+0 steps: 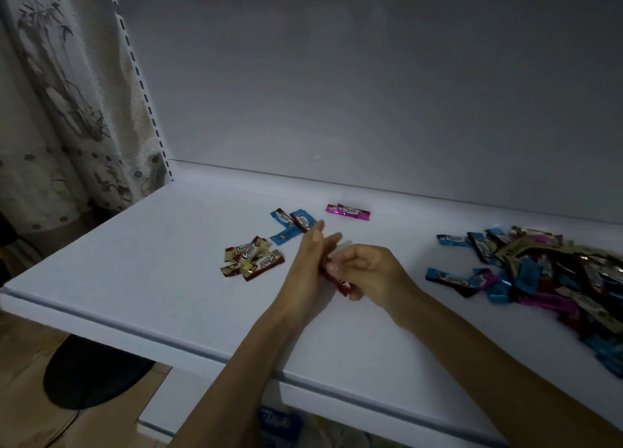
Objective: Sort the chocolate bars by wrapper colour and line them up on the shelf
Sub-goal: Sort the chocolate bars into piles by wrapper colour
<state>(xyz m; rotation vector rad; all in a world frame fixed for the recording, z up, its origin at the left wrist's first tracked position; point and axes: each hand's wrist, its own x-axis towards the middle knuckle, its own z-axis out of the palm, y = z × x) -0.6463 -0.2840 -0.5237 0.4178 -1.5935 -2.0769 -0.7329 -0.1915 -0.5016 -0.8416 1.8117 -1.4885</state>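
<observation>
On the white shelf [141, 265] lie small sorted groups: cream-and-brown bars [251, 257], blue bars [291, 225] and pink bars [347, 210]. A mixed heap of bars [546, 272] covers the right side. My right hand [367, 272] pinches a dark red bar [337, 282] at the shelf's middle. My left hand [308, 262] lies with straight fingers against the left side of that bar, its fingertips near the blue group. Part of the red bar is hidden between my hands.
The shelf's back wall [371, 93] rises behind the bars. A slotted upright [141, 86] and a patterned curtain [60, 103] stand at the left. A dark round object [91, 373] sits on the floor below the shelf's front edge.
</observation>
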